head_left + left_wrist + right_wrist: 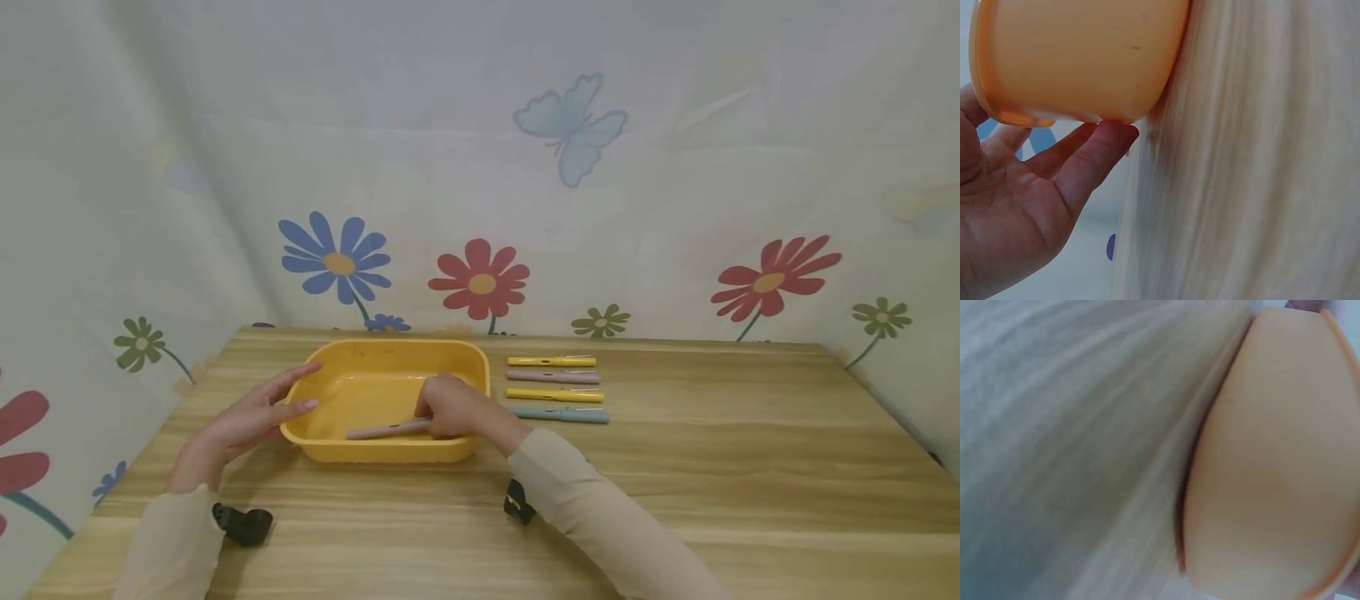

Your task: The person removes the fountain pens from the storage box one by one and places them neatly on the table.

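A yellow plastic basin (390,451) sits on the table. My left hand (251,417) grips its left end, with the thumb over the rim; in the left wrist view, fingertips (1113,134) press against the outer wall. My right hand (453,404) reaches over the right rim into the basin and holds a pale pink pen (382,430) by its right end. That pen lies low along the near inner wall, its left end pointing left. The right wrist view shows mostly the basin's outer wall (1266,462), and the hand's grip is hidden there.
Right of the basin lie a yellow pen (551,362), a pink pen (553,377), another yellow pen (555,395) and a light blue pen (562,414), roughly parallel. A flowered curtain (645,208) hangs behind the wooden table (712,450). Black wrist devices show at both sleeves.
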`<control>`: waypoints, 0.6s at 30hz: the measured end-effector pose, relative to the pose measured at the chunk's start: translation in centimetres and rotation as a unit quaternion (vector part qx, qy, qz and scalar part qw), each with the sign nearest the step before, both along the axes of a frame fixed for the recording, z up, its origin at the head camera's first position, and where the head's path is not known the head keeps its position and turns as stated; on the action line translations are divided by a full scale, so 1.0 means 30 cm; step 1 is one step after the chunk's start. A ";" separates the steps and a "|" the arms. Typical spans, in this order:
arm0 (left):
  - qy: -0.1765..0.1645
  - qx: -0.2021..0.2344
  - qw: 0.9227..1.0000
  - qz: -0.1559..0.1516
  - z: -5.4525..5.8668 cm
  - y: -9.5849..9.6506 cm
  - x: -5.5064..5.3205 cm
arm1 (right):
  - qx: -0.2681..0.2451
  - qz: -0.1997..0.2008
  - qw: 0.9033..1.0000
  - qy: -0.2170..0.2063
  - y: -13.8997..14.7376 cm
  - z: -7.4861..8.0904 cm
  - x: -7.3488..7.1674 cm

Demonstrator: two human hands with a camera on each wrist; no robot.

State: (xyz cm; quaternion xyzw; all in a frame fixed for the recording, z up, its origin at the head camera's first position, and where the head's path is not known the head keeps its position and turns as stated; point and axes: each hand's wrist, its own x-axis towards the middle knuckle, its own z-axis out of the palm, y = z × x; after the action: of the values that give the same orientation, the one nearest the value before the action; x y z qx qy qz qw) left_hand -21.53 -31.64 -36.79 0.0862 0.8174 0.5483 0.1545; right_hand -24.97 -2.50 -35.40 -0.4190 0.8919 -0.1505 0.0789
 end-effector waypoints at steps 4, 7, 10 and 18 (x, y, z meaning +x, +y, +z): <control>0.003 -0.002 1.000 0.003 -0.001 -0.012 -0.002 | -0.027 -0.008 1.000 -0.005 0.006 0.019 0.001; 0.007 -0.012 1.000 0.001 -0.005 -0.016 -0.003 | -0.043 -0.012 0.999 -0.003 0.018 0.040 0.008; 0.012 -0.022 1.000 -0.006 -0.009 -0.015 -0.002 | -0.058 -0.009 0.998 -0.003 0.037 0.063 0.014; 0.015 -0.008 1.000 -0.002 -0.015 0.001 -0.002 | -0.088 -0.002 0.996 0.007 0.106 0.125 0.035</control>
State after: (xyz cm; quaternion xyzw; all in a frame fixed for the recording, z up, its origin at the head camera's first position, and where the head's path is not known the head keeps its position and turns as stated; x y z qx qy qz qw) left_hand -21.61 -31.61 -37.23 0.0946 0.8237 0.5401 0.1444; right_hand -23.91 0.68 -31.65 -0.4238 0.8764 -0.2260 0.0350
